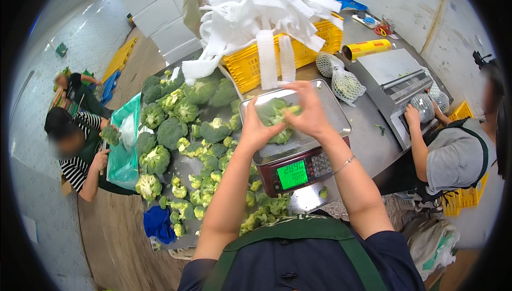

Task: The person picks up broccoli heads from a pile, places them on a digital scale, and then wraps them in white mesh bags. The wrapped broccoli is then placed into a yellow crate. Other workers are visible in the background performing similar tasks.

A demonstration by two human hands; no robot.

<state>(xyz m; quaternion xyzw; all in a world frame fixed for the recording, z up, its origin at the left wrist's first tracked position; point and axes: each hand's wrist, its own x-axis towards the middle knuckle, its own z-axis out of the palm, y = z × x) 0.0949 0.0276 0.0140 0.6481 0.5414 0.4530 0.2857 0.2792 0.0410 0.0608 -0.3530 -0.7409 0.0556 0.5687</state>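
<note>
A metal weighing pan (262, 155) tops a dark red digital scale (272, 179) with a lit green display. Over the pan are loose broccoli florets (276, 111), blurred by motion. My left hand (258, 129) is at their left side, fingers raised and spread, its thumb reaching across in front of them. From the right, my right hand (308, 111) curves around them, its fingertips blurred close to a yellowish piece. Whether that piece is pinched is unclear. Many broccoli heads (172, 133) and smaller cut florets (204, 191) cover the steel table left of the scale.
Behind the scale, a yellow crate (250, 69) overflows with white foam netting (268, 7). A wrapping machine (394, 87) stands right, where a co-worker (452, 155) handles a wrapped bundle. Another co-worker (80, 151) holds broccoli and a knife beside a green-lined container (124, 167).
</note>
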